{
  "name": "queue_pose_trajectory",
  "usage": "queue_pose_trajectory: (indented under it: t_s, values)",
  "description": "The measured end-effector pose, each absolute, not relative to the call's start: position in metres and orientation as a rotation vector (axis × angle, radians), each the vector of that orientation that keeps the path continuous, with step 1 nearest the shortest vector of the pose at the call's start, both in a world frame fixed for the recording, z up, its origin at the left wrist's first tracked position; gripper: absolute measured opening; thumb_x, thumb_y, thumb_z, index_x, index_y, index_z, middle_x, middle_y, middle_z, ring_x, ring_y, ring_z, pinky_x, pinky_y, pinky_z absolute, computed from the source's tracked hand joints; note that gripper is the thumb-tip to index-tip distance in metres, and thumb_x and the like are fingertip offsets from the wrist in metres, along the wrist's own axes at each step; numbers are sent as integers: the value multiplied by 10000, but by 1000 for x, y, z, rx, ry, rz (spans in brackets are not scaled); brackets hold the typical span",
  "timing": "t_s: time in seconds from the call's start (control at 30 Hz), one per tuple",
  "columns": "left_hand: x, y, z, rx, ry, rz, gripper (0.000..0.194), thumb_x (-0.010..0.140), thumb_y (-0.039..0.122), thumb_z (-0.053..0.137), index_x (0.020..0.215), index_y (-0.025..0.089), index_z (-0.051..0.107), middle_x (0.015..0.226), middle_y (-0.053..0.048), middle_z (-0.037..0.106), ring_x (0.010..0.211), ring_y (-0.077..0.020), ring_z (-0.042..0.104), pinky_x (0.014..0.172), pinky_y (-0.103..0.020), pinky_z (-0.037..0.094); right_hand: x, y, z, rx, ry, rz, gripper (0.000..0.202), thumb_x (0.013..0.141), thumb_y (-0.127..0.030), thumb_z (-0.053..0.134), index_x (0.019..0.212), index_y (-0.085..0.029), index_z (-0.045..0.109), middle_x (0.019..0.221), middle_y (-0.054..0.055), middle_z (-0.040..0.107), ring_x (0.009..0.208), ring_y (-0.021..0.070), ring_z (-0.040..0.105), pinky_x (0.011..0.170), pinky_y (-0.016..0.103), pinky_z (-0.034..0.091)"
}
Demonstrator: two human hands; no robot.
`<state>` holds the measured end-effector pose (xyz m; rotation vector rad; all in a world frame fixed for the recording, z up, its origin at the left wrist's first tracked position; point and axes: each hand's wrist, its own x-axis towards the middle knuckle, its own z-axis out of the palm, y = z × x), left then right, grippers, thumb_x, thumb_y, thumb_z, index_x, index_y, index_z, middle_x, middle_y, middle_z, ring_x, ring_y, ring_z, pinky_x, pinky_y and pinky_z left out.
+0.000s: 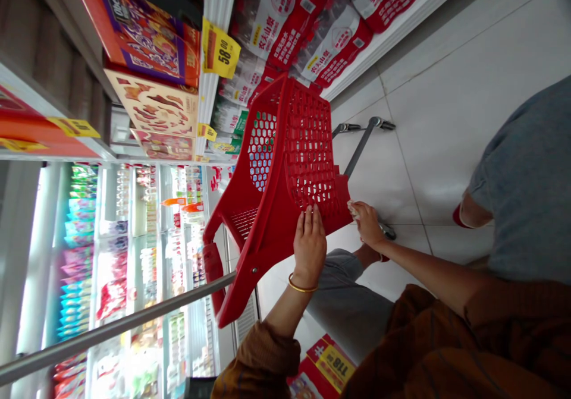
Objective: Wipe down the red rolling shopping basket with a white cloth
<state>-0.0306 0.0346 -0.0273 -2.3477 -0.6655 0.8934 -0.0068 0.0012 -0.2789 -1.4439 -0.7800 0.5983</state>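
A red plastic shopping cart (272,232) with a honeycomb-holed basket fills the middle; the whole view is turned sideways. My left hand (310,241), a gold bangle at its wrist, lies flat against the cart's side panel, fingers stretched out and together. Beside it, at the lower edge of the basket, my right hand (369,225) is closed around a small crumpled whitish cloth (354,210). That cloth touches or nearly touches the red edge; its exact material is unclear. The cart's grey metal legs (360,148) and casters extend toward the floor.
Shelves hold red-labelled water bottles (332,45) and boxed goods (151,36) with yellow price tags (220,48). A grey metal pole (116,326) crosses the lower left. Lit shelves (134,256) stand beyond. Legs in jeans (521,167) are over the tiled floor (437,119).
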Motion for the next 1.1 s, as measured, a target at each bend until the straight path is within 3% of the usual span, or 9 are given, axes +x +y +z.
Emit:
queue_pose_trajectory:
  t_s: [0.37, 0.57, 0.67, 0.87, 1.1]
  values:
    - [-23, 34, -17, -2329, -729, 861, 475, 940, 119, 349, 1405, 51, 415, 1524, -123, 330, 1433, -249, 284, 1198, -429, 270, 7, 28, -195, -1344, -657, 598, 412, 804, -59, 413, 1179, -202, 504, 1106, 114, 561, 1072, 258, 543, 946, 470, 488]
    - [-19, 39, -1, -2308, -815, 759, 508, 948, 164, 372, 1450, 92, 344, 1543, -97, 297, 1457, -256, 218, 1212, -482, 203, 28, 33, -146, -1078, -859, 533, 444, 903, -151, 397, 1338, -215, 453, 1349, 119, 519, 1255, 249, 478, 1050, 477, 412]
    - [-20, 39, -2, -2306, -810, 759, 530, 945, 162, 382, 1463, 78, 302, 1546, -96, 292, 1459, -263, 205, 1208, -467, 226, 28, 37, -150, -1059, -990, 433, 463, 958, -180, 331, 1418, -200, 381, 1419, 122, 491, 1284, 231, 467, 1033, 461, 415]
    - [-21, 37, -4, -2307, -802, 749, 497, 963, 168, 347, 1451, 77, 329, 1531, -88, 336, 1454, -270, 218, 1203, -451, 248, 19, 35, -179, -1173, -1001, 427, 411, 973, -194, 352, 1365, -217, 471, 1315, 98, 581, 1182, 224, 529, 1003, 446, 434]
    - [-19, 38, -2, -2287, -794, 782, 493, 963, 190, 368, 1441, 73, 351, 1533, -85, 328, 1450, -268, 236, 1199, -455, 260, 15, 27, -209, -1213, -908, 444, 407, 958, -211, 358, 1348, -227, 470, 1253, 111, 558, 1140, 253, 521, 987, 479, 451]
